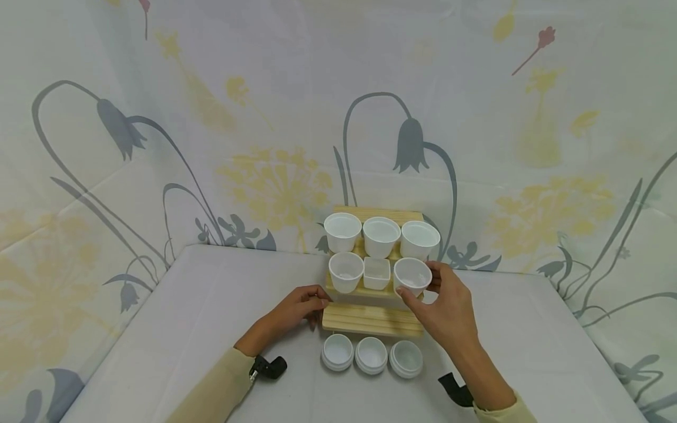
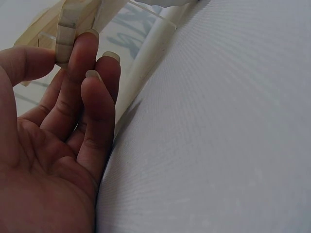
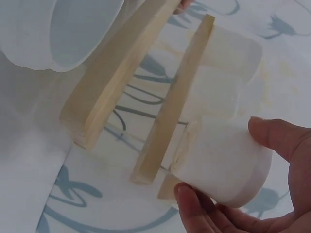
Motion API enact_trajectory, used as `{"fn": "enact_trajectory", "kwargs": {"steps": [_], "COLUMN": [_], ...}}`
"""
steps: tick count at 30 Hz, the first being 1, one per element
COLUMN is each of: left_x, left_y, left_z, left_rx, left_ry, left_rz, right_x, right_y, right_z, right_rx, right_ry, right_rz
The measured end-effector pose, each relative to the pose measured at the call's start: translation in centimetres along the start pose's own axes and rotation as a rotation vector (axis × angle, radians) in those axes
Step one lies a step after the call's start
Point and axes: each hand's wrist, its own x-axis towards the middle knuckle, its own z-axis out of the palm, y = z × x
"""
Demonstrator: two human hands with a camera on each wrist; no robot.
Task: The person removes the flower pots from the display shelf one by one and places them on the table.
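Before flowered cloth (image 1: 285,88), the held cup (image 1: 412,275) is white, round-mouthed.

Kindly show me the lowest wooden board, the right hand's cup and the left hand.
Lowest wooden board (image 1: 372,318): head view, middle of its top.
Held cup (image 3: 223,160): right wrist view, its side wall.
Left hand (image 1: 297,306): head view, back of the hand.
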Motion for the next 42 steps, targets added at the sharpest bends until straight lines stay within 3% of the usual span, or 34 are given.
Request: {"fn": "enact_trajectory", "kwargs": {"steps": [25,42], "left_x": [-0.2,-0.2], "left_y": [0.1,0.2], "left_z": [-0.1,0.0], "left_rx": [-0.008,0.003], "left_ry": [-0.006,-0.009], "left_rz": [-0.004,-0.002], "right_x": [-1.5,-2.7], "right_y": [-2.6,-4.3], "right_z": [-1.2,-1.0], "right_rx": [0.017,0.135], "right_ry": [-0.002,-0.114], "right_rz": [-0.051,0.023]}}
